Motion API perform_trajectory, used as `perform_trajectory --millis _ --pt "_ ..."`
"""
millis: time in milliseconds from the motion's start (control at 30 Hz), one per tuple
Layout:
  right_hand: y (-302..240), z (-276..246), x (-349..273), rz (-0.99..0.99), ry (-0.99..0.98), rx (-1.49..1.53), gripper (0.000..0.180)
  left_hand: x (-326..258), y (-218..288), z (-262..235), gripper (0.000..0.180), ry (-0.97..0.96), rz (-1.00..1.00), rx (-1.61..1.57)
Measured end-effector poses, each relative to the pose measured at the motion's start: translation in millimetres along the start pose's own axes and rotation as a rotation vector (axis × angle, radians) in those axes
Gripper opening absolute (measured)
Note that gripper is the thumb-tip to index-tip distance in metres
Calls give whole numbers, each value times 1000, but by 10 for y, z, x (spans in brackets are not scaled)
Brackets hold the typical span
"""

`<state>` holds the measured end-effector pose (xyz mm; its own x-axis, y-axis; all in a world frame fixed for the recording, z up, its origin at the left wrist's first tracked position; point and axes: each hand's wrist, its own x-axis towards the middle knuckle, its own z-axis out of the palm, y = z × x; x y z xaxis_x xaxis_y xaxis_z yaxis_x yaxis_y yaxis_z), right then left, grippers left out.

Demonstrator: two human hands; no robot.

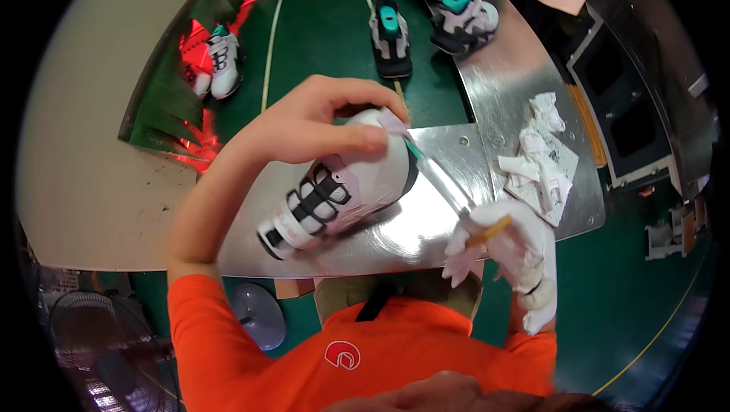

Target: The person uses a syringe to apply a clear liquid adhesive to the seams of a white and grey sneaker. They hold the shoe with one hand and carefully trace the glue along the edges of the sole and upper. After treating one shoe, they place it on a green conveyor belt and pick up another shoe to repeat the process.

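A white shoe (372, 175) with black lattice straps lies tilted over the metal worktop. My bare left hand (315, 127) grips its rounded upper-right end, thumb on top and fingers curled round the far side. A pale flap (391, 122) sticks up beside the fingertips. In a white glove, my right hand (513, 241) is closed round a slim silver metal tool (449, 185). The tool's narrow greenish tip meets the shoe next to that flap; its exact kind is unclear. A tan stick-like piece (489, 231) juts from the gloved fingers, which partly hide it.
Beyond the metal worktop (449, 241) runs a green conveyor belt (319, 47) carrying a shoe (390, 39). More shoes (465, 20) stand at its right edge. Red light falls on a pair (223, 62) by a green flap curtain (156, 100). Crumpled white scraps (540, 161) lie right; a fan (106, 343) stands lower left.
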<state>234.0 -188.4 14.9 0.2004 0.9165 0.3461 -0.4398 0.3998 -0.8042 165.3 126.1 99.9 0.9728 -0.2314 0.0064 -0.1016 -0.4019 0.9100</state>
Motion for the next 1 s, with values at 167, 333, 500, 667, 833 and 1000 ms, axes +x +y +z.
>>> perform_trajectory --millis 167,333,500,667,833,1000 --pt "-194 119 853 227 36 -40 111 -588 -423 7 48 510 192 -192" --pt "90 211 1371 223 -23 -73 110 -932 -840 17 40 890 214 -345" --pt "593 116 1631 162 -43 -95 105 -1165 -1176 25 37 1146 204 -586" --pt "765 23 1653 356 76 -5 112 -1294 -1436 57 36 1276 128 -751" --pt "833 -124 1593 376 84 52 115 -1309 -1440 73 35 1299 61 -820" --pt "829 -224 1481 397 91 35 115 -1284 -1479 63 37 1341 -12 -839"
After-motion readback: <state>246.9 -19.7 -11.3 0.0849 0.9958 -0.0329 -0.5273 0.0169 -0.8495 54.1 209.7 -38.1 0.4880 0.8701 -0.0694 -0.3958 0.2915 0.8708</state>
